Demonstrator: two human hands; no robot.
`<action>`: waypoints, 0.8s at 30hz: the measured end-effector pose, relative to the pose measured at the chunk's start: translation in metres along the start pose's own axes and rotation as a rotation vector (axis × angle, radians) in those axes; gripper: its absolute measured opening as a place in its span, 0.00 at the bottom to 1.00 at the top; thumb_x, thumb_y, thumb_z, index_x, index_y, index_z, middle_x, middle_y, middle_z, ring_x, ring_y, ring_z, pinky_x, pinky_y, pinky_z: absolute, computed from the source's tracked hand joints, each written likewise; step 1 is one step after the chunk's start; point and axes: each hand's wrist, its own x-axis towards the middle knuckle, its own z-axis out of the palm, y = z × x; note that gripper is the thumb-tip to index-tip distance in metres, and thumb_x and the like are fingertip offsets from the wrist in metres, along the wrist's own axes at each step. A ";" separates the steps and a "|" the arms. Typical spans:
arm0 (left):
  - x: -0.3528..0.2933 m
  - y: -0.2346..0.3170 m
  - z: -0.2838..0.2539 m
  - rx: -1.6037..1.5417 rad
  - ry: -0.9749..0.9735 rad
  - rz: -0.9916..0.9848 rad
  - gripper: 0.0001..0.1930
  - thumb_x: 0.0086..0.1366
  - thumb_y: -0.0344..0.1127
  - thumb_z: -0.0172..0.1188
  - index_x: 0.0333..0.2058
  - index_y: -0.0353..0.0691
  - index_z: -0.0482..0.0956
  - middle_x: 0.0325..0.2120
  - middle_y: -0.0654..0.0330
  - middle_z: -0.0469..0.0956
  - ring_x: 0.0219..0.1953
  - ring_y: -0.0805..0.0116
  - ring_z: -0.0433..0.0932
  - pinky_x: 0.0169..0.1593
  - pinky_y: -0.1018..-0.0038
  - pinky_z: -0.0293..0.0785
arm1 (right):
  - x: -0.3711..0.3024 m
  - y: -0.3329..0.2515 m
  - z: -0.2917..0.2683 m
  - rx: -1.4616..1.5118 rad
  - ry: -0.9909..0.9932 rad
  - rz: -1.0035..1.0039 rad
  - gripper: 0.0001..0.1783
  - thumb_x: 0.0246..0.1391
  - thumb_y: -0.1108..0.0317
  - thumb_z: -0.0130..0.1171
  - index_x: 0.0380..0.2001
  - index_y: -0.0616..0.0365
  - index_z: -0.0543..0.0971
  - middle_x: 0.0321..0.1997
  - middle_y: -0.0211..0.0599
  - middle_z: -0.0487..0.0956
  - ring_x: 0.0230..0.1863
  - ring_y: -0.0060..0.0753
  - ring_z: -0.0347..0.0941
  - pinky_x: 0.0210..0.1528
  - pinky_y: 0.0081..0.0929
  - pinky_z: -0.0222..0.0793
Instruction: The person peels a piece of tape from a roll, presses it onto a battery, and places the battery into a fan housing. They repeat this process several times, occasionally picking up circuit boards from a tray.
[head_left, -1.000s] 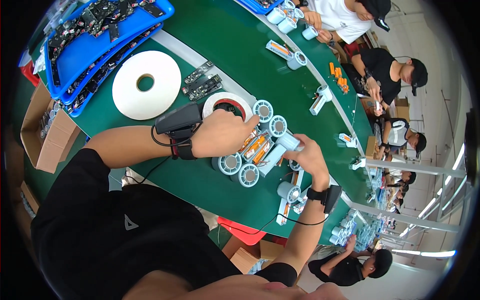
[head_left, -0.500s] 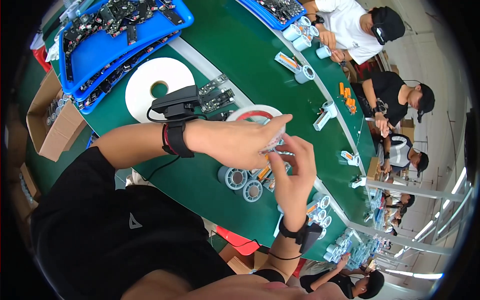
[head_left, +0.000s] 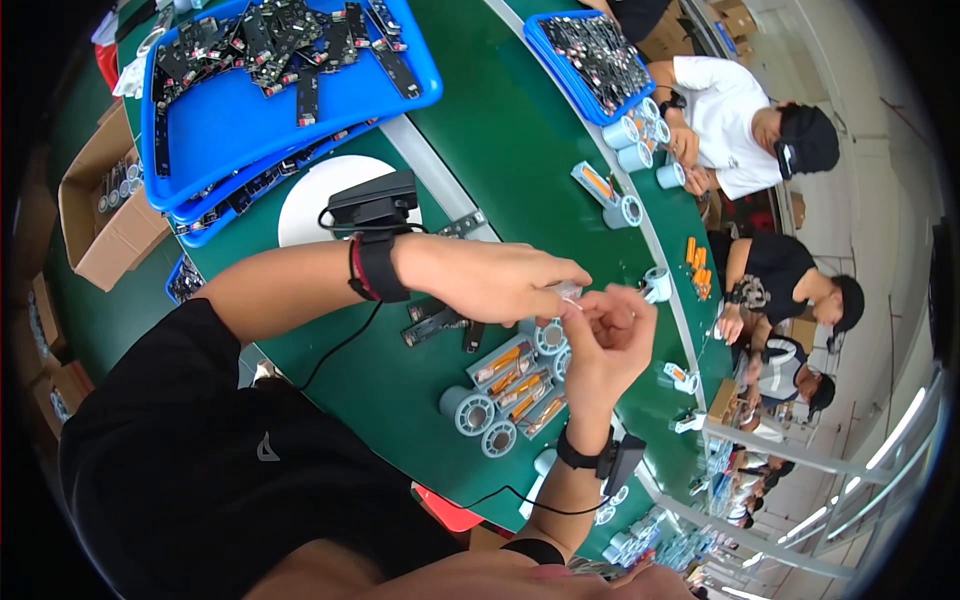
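My left hand (head_left: pixel 500 285) reaches in from the left, its fingers curled round a roll of clear tape (head_left: pixel 567 290). Only a shiny bit of the roll shows by the thumb; the hand hides the rest. My right hand (head_left: pixel 612 335) meets it fingertip to fingertip, thumb and forefinger pinched at the roll's edge; whatever they pinch is too small to make out. Below the hands, several light blue housings (head_left: pixel 515 385) with orange cylinders inside lie on the green table, beside round blue-grey spools (head_left: pixel 467 410). Dark circuit boards (head_left: pixel 435 322) lie under my left wrist.
Stacked blue trays (head_left: pixel 230 130) of circuit boards stand at the far left, next to a large white roll (head_left: pixel 325 190). A cardboard box (head_left: pixel 110 215) sits beyond the table's left edge. Across the green conveyor (head_left: pixel 530 160), several people work near another blue tray (head_left: pixel 585 65).
The tape roll's white and red ring, seen beside my left hand before, is now out of sight. Both hands have shifted slightly right, and the view has tilted, showing more of the housings.
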 end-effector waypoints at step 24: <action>0.021 -0.033 -0.059 -0.406 0.703 -0.048 0.27 0.71 0.38 0.50 0.64 0.28 0.63 0.33 0.57 0.79 0.26 0.71 0.76 0.32 0.72 0.74 | 0.262 0.158 0.029 -0.391 0.079 0.444 0.21 0.47 0.66 0.73 0.44 0.62 0.79 0.30 0.42 0.85 0.18 0.24 0.74 0.19 0.22 0.62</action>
